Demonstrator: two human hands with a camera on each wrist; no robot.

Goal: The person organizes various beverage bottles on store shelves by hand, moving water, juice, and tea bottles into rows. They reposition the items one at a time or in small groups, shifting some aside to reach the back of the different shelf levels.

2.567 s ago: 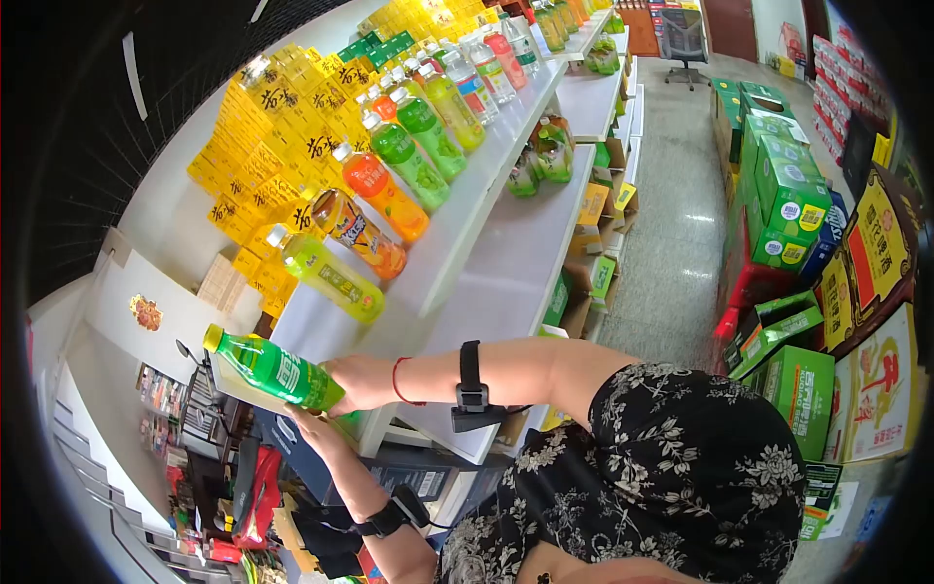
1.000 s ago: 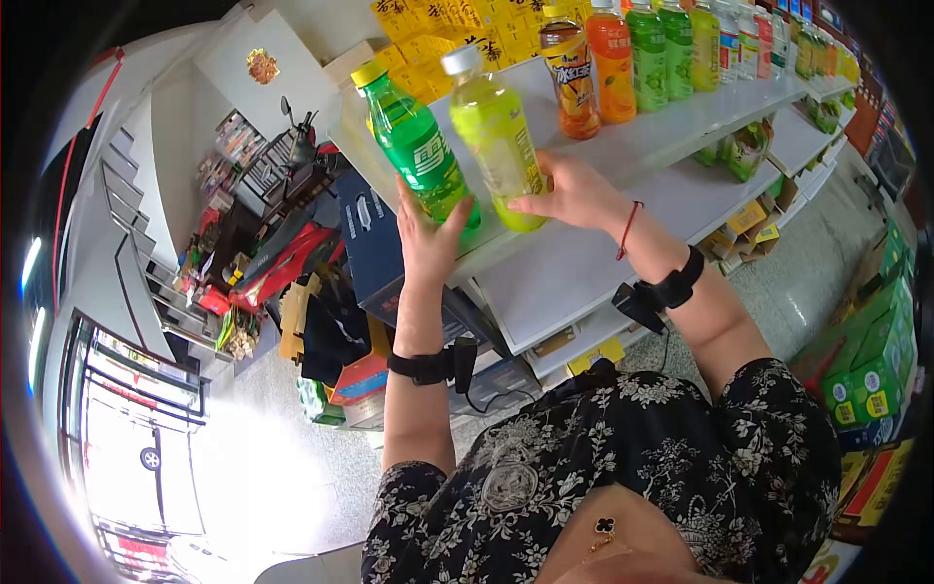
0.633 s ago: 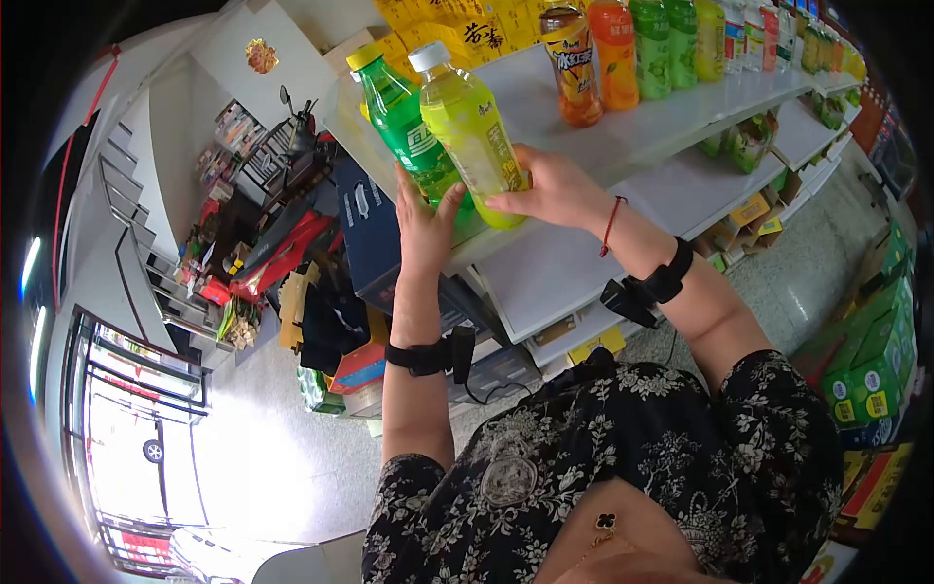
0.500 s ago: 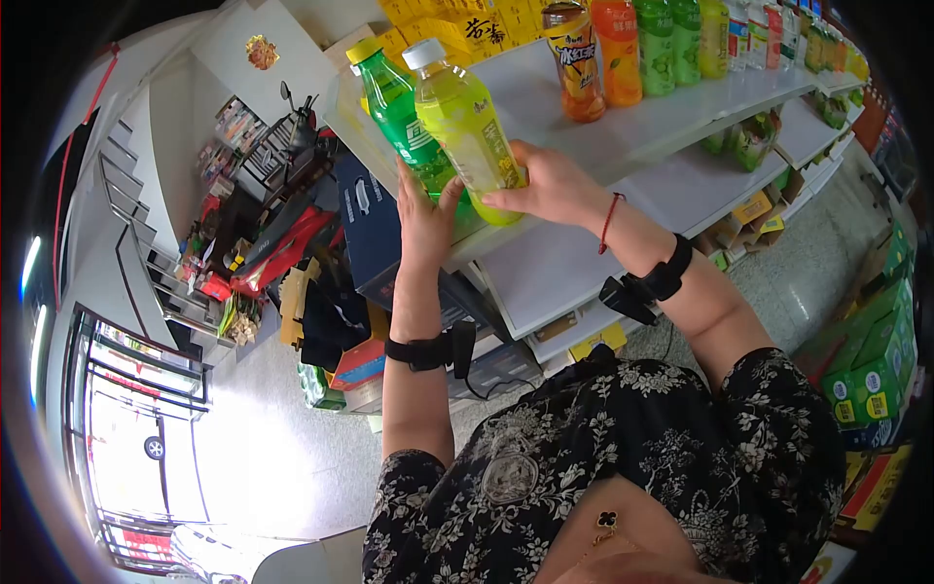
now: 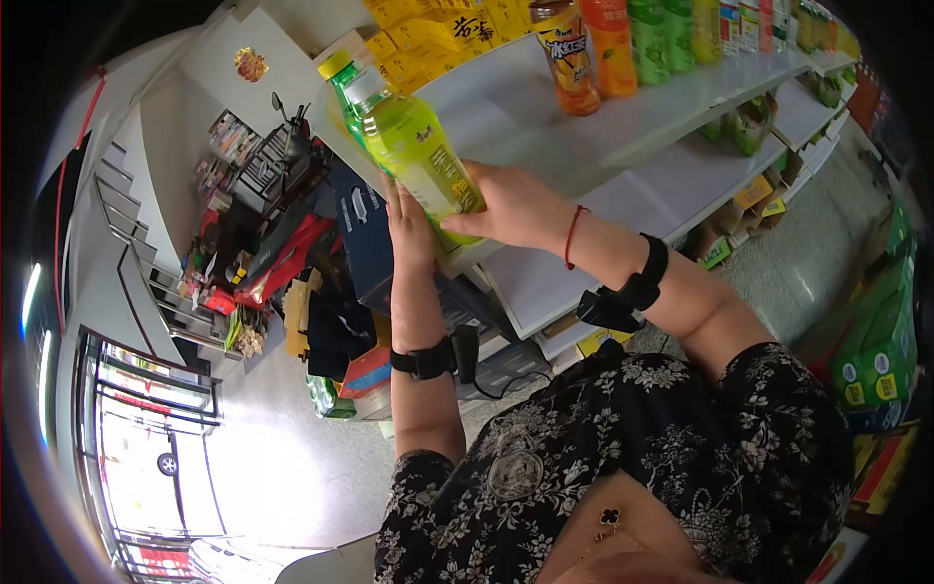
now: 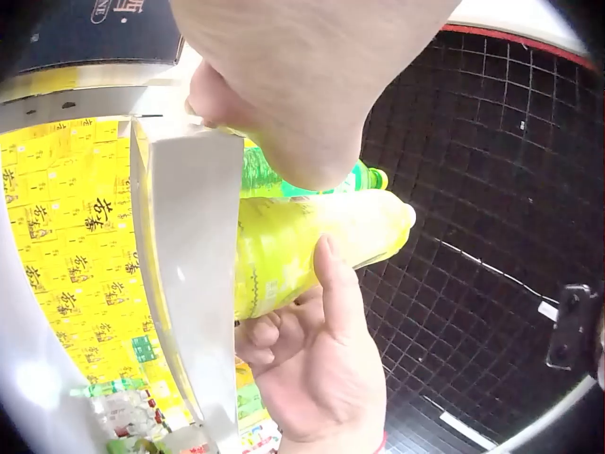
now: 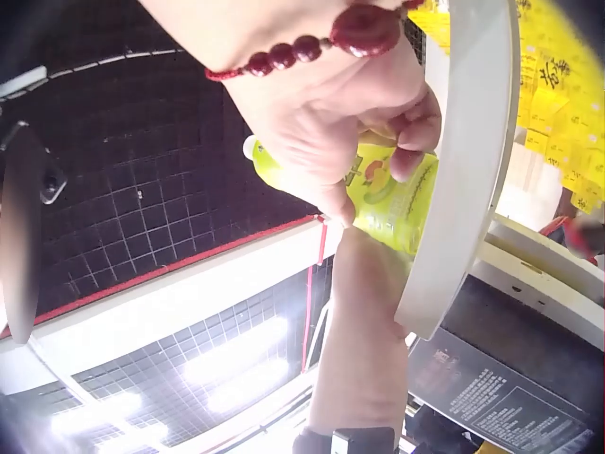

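In the head view my right hand (image 5: pixel 506 204) grips the lower part of a yellow-green drink bottle (image 5: pixel 407 136) with a white cap, thumb in front. The bottle tilts to the left in this view, its base at the shelf end. Close behind it is a green soda bottle (image 5: pixel 342 95) with a yellow cap, mostly hidden. My left hand (image 5: pixel 412 232) points straight fingers up beside the bottles' lower parts. The left wrist view shows the left hand (image 6: pixel 293 85) overlapping the green bottle (image 6: pixel 260 175), and the right hand (image 6: pixel 321 369) around the yellow-green one (image 6: pixel 312 241).
The white shelf (image 5: pixel 496 88) also carries an iced tea bottle (image 5: pixel 567 66), an orange drink bottle (image 5: pixel 611 49) and several more in a row to the right. Yellow boxes (image 5: pixel 457 34) are stacked behind. A dark carton (image 5: pixel 362 234) stands at the shelf's left end.
The green bottle came to the shelf end in my hands. My right hand then took the yellow-green bottle and brought it left, in front of the green one. The left hand's fingers are less spread.
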